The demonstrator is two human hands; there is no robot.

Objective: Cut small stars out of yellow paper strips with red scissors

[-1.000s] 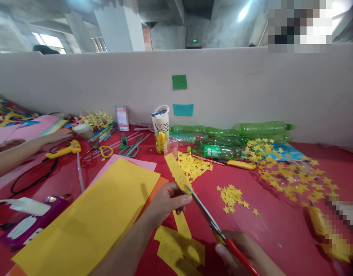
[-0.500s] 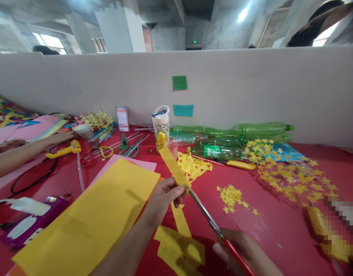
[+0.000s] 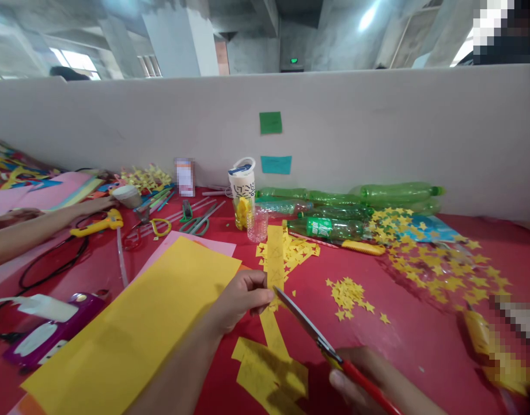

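Observation:
My left hand (image 3: 241, 300) pinches a long yellow paper strip (image 3: 275, 256) that stands nearly upright above the red table. My right hand (image 3: 368, 377), low at the bottom edge, is closed round the red handles of scissors (image 3: 310, 329). The blade tips meet the strip just beside my left fingers. Yellow offcuts (image 3: 269, 369) lie under the hands. A small heap of cut yellow stars (image 3: 349, 297) lies just right of the blades.
Large yellow and pink sheets (image 3: 139, 328) lie to the left. Green plastic bottles (image 3: 347, 210), a white cup (image 3: 242, 187), a clear glass (image 3: 257, 223) and more stars stand at the back. Another person's arm (image 3: 36, 225) reaches in by a yellow glue gun (image 3: 98, 225). A purple device (image 3: 44, 334) sits bottom left.
The strip has swung from leaning left to nearly upright in my left hand. The scissors stayed at its base, shifted slightly lower.

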